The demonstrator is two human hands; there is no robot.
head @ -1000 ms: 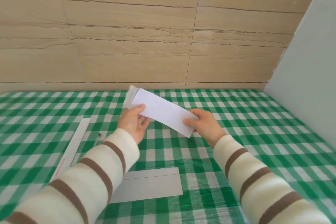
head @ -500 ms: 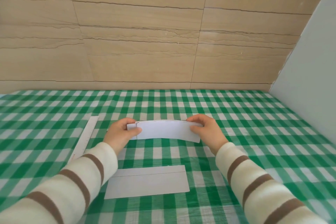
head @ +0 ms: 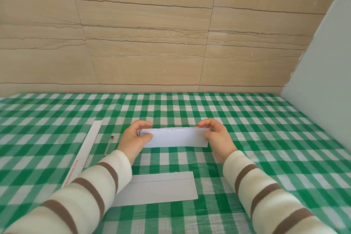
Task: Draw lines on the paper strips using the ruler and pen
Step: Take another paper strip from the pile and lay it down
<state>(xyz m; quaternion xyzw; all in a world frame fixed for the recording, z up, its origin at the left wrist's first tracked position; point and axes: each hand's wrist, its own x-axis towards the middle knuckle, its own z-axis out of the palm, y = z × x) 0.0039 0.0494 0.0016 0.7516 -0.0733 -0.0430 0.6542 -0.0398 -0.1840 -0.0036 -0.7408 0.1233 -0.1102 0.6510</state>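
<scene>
Your left hand and right hand pinch the short ends of the thin white paper-strip stack. It looks light, floppy and likely to fan apart, so hold both ends firmly.

The green-and-white checked tablecloth looks like thin plastic sheeting, faintly glossy with a fine woven-looking grain. The stack of white paper strips and the flat grey-white paper strip are matt and smooth, the long pale ruler looks like smooth plastic. The beige wall tiles have a stone-like, veined, dull finish.
</scene>
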